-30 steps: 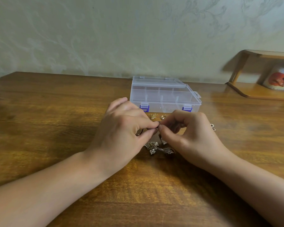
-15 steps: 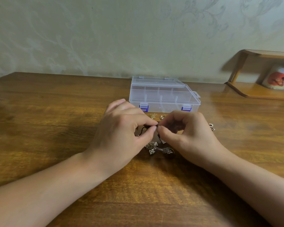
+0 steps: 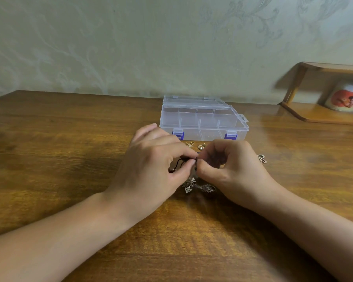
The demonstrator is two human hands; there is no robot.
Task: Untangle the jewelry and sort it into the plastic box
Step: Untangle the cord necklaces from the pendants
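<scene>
A dark cord [image 3: 182, 162] of the tangled jewelry is pinched between the left hand [image 3: 151, 165] and right hand [image 3: 230, 167], fingers curled, so the knot can be worked apart just before the closed plastic box [image 3: 202, 121] on the tabletop [image 3: 69, 149].

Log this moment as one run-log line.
left hand pinches dark cord | right hand pinches same cord | plastic box latched shut | step: untangling

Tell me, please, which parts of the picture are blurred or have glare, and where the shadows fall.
Head view: the mug on the wooden shelf at right is smeared by blur; soft glare lies on the table; the plastic box is fairly sharp; shadow sits under both hands, darkening the jewelry.
</scene>
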